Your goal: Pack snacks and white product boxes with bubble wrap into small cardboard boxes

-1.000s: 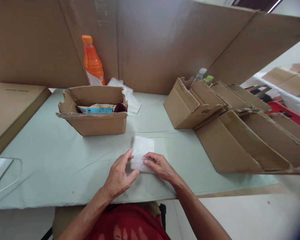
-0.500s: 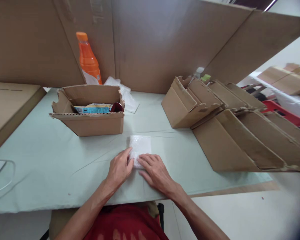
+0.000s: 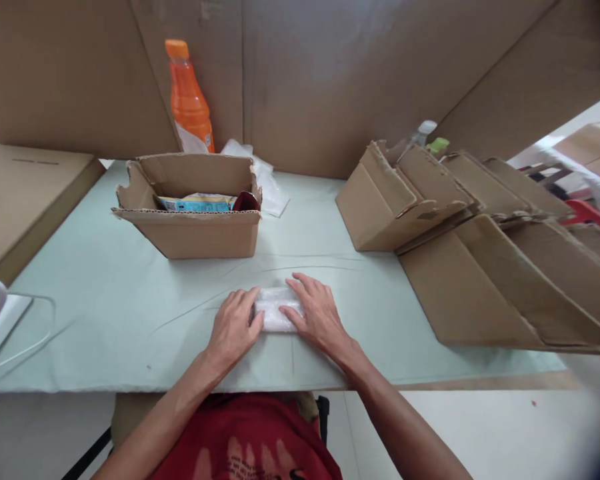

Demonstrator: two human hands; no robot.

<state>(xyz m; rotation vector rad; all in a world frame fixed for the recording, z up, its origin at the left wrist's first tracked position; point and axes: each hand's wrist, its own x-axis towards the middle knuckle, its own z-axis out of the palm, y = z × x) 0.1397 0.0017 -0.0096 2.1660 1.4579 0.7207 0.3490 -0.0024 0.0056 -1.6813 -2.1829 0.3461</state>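
A small folded piece of bubble wrap (image 3: 276,321) lies flat on the table near its front edge, directly before me. My left hand (image 3: 234,325) grips its left end, thumb on the near side and fingers curved over the far side. From the right, my right hand (image 3: 318,313) holds the other end, with the thumb on top and the fingers reaching past the far edge. Whether anything is wrapped inside cannot be seen.
An open cardboard box (image 3: 210,235) with snack packets stands beyond my left hand. An orange drink bottle (image 3: 190,100) and crumpled white wrap (image 3: 270,190) are behind it. Divided cardboard boxes (image 3: 480,280) stand right. A white device (image 3: 3,323) with a cable sits left.
The bubble wrap has become shorter from front to back, its far part folded over. My right hand has moved from its near part to its right end, fingers now at the far edge.
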